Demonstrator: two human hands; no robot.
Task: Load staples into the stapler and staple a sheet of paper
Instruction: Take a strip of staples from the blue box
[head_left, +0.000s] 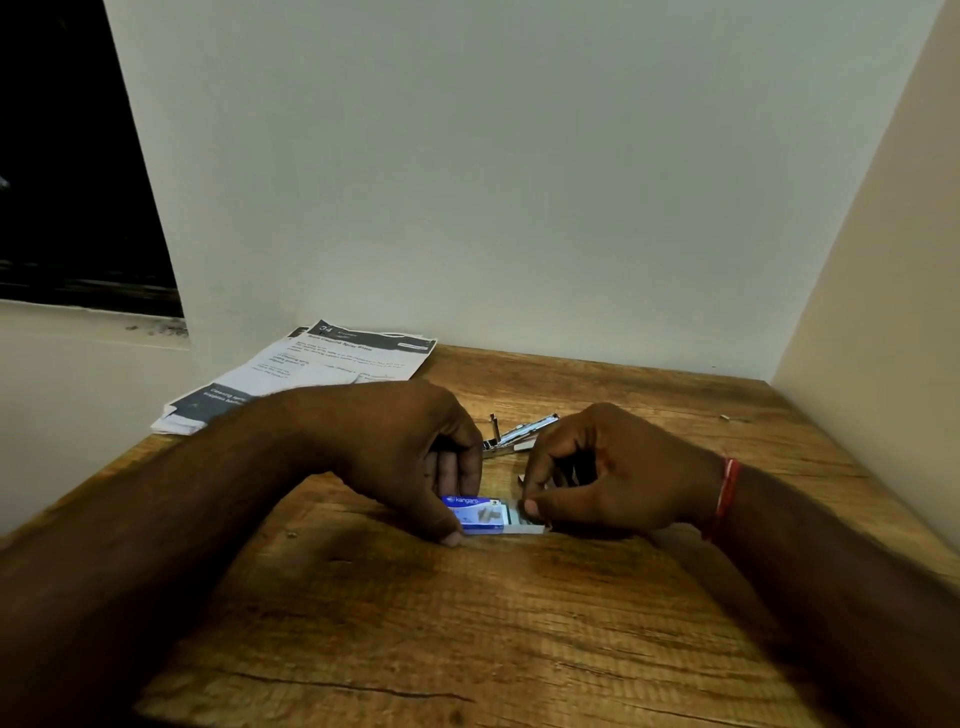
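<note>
Step in hand: opening the staple box (480, 514) at frame centre. The left hand (400, 447) grips its sleeve; the right hand (613, 478) pinches the inner tray (525, 526). The next move probably requires lifting a strip into the stapler (514, 434) (lying open just behind).

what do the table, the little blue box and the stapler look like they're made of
The table looks like wood or a wood-look laminate: matte brown, with grain lines and a dark crack-like streak. The blue box seems to be thin printed cardboard, slightly glossy, with a logo on flat, sharp-edged faces. The stapler appears to be bare metal, silvery and shiny along its open arm.
</note>
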